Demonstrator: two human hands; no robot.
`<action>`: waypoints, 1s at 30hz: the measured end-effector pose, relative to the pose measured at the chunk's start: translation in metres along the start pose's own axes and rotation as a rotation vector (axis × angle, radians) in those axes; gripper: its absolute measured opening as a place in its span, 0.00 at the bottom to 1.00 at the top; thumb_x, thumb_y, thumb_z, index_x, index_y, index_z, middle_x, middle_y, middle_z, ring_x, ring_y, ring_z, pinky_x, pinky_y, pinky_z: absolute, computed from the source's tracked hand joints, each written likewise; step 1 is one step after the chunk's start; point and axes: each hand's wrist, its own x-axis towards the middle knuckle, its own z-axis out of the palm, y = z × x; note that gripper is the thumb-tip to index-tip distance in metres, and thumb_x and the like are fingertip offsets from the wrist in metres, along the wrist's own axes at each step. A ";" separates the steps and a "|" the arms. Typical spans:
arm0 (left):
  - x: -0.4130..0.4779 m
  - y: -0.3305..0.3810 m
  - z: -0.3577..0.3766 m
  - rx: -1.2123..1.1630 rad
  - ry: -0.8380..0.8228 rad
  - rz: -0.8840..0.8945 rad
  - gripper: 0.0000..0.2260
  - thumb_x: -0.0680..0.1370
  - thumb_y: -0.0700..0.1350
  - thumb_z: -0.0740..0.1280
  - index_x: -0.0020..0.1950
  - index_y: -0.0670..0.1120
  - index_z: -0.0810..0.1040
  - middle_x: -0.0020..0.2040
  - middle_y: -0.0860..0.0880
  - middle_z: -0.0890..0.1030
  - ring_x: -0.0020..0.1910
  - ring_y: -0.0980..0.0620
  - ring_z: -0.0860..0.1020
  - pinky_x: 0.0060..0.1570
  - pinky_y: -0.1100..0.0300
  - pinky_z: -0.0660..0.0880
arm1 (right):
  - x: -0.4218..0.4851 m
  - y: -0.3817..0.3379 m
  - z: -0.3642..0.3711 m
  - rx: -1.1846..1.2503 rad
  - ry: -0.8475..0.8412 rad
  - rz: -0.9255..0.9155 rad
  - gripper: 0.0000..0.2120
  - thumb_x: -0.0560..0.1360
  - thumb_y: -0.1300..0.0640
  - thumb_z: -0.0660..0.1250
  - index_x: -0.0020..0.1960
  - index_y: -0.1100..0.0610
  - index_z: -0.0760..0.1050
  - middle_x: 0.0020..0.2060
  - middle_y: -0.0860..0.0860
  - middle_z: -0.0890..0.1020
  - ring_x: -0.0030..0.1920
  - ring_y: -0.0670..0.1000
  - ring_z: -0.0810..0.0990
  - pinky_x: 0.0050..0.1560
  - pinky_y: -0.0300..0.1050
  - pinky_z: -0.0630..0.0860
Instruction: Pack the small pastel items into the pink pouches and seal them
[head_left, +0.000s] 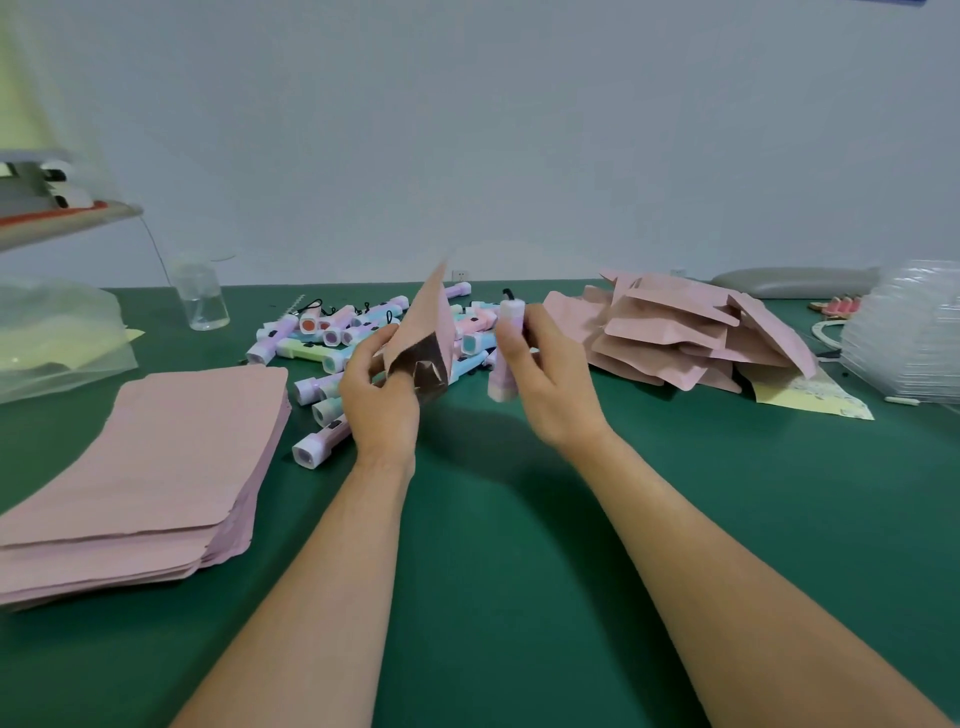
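Note:
My left hand (382, 400) holds a pink pouch (428, 327) upright, fingers inside its open mouth, whose dark lining shows. Just right of the pouch, my right hand (540, 379) grips a small pastel pink-and-lilac item (506, 353), held upright and apart from the pouch. Behind both hands a heap of pastel items (332, 338) lies on the green table (493, 545). A flat stack of pink pouches (156, 467) sits at the left. A pile of bulging pink pouches (685, 332) lies at the right.
A clear plastic cup (200, 293) stands at the back left beside a clear plastic bag (57, 338). At the far right is a stack of clear plastic (909, 332), with a yellow patterned sheet (810, 397) before it. A grey pad (789, 282) lies along the back edge.

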 end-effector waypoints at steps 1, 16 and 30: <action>0.001 -0.001 0.001 0.018 0.003 0.006 0.20 0.79 0.30 0.63 0.59 0.53 0.84 0.55 0.59 0.83 0.56 0.56 0.83 0.47 0.63 0.82 | -0.003 -0.006 0.004 -0.043 0.002 -0.100 0.15 0.86 0.47 0.57 0.45 0.54 0.68 0.32 0.46 0.77 0.33 0.52 0.74 0.36 0.56 0.73; -0.015 0.004 0.001 0.139 -0.274 0.219 0.15 0.73 0.29 0.63 0.51 0.41 0.86 0.48 0.41 0.85 0.47 0.46 0.79 0.48 0.48 0.80 | -0.004 -0.009 0.011 -0.624 0.122 -0.767 0.10 0.81 0.54 0.71 0.53 0.61 0.83 0.46 0.50 0.84 0.31 0.54 0.76 0.23 0.48 0.69; -0.021 0.000 0.011 0.393 -0.354 0.297 0.14 0.83 0.50 0.65 0.66 0.59 0.84 0.42 0.60 0.86 0.43 0.63 0.83 0.49 0.62 0.82 | 0.003 0.004 -0.008 -0.767 -0.341 -0.292 0.07 0.79 0.54 0.62 0.53 0.49 0.78 0.55 0.50 0.81 0.44 0.60 0.81 0.39 0.54 0.79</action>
